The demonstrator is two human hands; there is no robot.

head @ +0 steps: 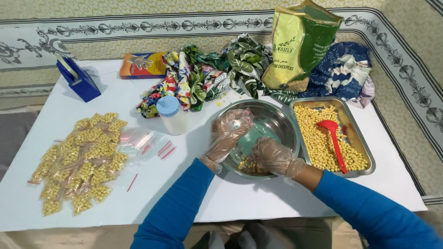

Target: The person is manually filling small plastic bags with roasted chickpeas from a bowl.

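Both my hands wear clear plastic gloves and are over a round steel bowl (277, 121) that has a few chickpeas (249, 164) at its near side. My left hand (227, 133) holds a small clear plastic bag (243, 118) over the bowl's left rim. My right hand (274, 157) is down inside the bowl on the chickpeas, fingers curled; whether it grips any is hidden. Right of the bowl stands a rectangular steel tray (364, 147) full of chickpeas with a red scoop (334, 138) lying in it.
A heap of filled small bags (80, 159) lies at the left, with empty bags (145, 140) beside it. A white jar with a blue lid (170, 114), a blue tape dispenser (77, 78), an orange box (142, 64), patterned cloths (207, 76) and a green chickpea sack (300, 44) stand behind.
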